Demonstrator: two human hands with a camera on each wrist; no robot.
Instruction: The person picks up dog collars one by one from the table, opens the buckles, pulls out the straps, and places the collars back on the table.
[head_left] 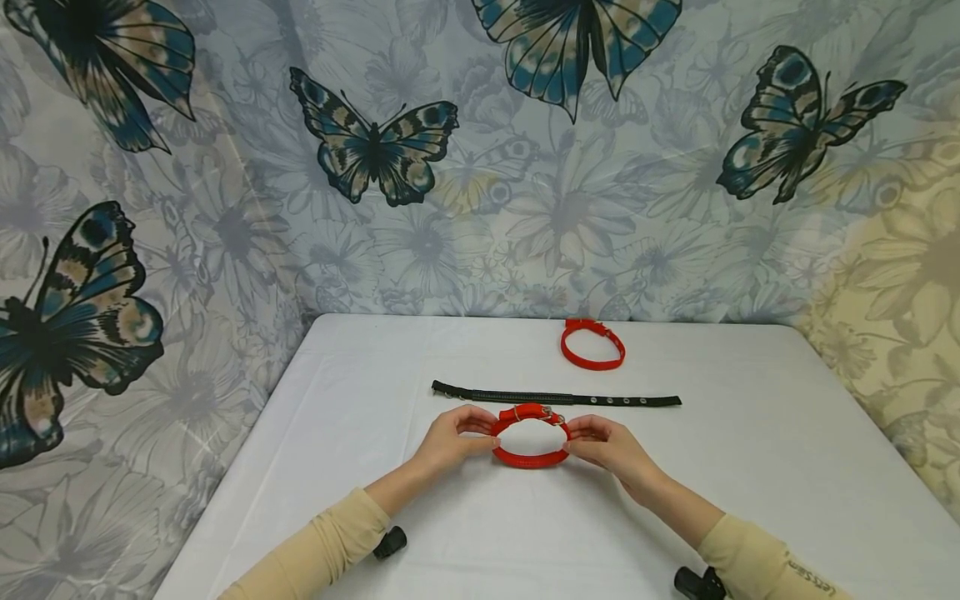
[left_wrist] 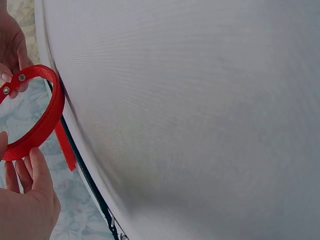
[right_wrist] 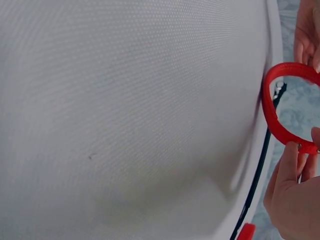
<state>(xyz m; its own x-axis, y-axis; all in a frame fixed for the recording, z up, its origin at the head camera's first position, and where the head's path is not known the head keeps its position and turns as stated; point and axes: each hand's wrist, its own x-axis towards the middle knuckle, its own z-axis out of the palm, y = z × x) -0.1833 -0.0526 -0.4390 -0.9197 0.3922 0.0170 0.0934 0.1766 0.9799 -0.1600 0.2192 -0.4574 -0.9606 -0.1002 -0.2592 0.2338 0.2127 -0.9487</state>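
In the head view, nearest the camera, a beige left sleeve [head_left: 322, 537] and a beige right sleeve [head_left: 757, 558] are seen over the near part of a white-covered table [head_left: 750, 467], dark lettering being printed on the right one. A black device [head_left: 391, 543] is partly shown beside the left sleeve, and a second black device [head_left: 700, 583] by the right. A red buckled collar [head_left: 529, 461], closed into a loop, is held over the table's middle: its left side is pinched between thumb and fingers of the left hand [head_left: 447, 442], its right side likewise by the right hand [head_left: 611, 450]. The buckle is turned toward the table's far edge. Just beyond, a black collar [head_left: 525, 397] is laid out straight, roughly parallel to that edge, its metal-rimmed holes toward the table's right edge. A second red collar [head_left: 592, 364], also looped, is placed near the far edge, right of its middle. The table is backed by a butterfly-print cloth [head_left: 427, 267].

In the left wrist view, the held loop is gripped by both hands, and two metal-rimmed holes [left_wrist: 21, 77] are shown beside the right fingers.

In the right wrist view, the same grasp is seen, metal hardware [right_wrist: 278, 89] being visible on the black collar beyond the loop.
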